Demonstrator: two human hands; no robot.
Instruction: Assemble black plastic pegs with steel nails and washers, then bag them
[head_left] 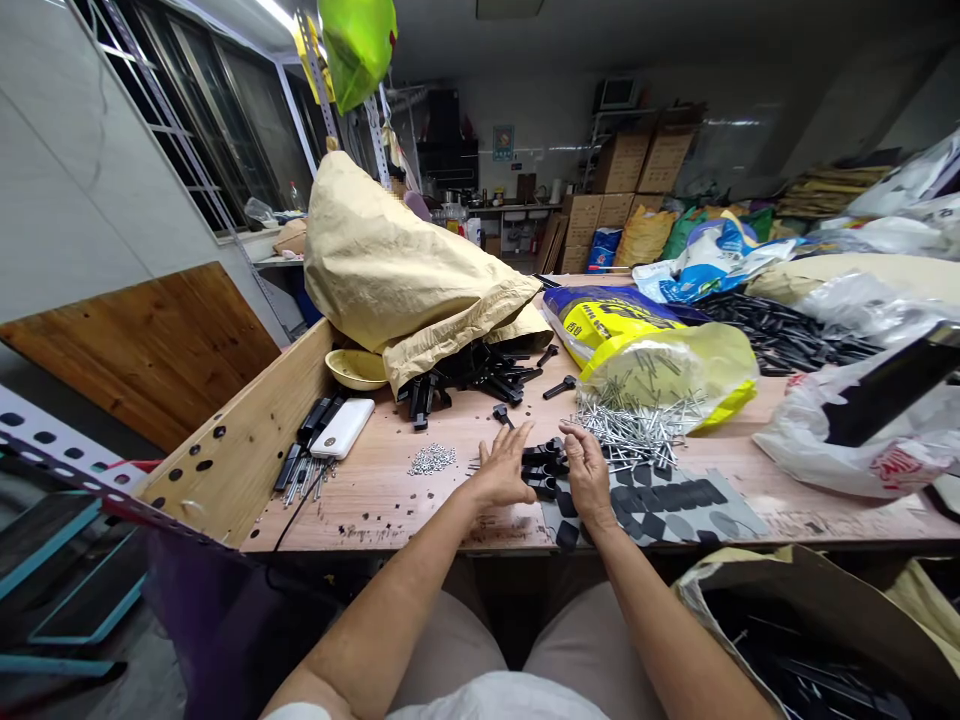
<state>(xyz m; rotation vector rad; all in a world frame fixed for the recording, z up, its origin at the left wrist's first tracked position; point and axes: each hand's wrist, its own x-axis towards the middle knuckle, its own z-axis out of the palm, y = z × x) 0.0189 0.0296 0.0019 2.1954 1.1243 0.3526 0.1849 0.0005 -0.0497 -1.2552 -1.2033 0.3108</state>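
My left hand [504, 468] rests on the wooden table [420, 500], fingers stretched forward, touching the left side of a small cluster of black plastic parts [545, 462]. My right hand [586, 472] lies on the other side of that cluster, its fingers curled toward the parts; what they grip is hidden. Just right of the right hand is a pile of long silver nails [637, 430] spilling from a yellow-and-clear bag [675, 365]. A grey and black patterned sheet [675, 500] lies under and to the right of the hands.
A tan paper sack [397, 265] with black parts [480, 372] spilling out stands at the back. A white power bank [343, 428], a yellow bowl [356, 368] and a heap of small silver bits [431, 459] lie left. More bags and black pieces [780, 335] crowd the right.
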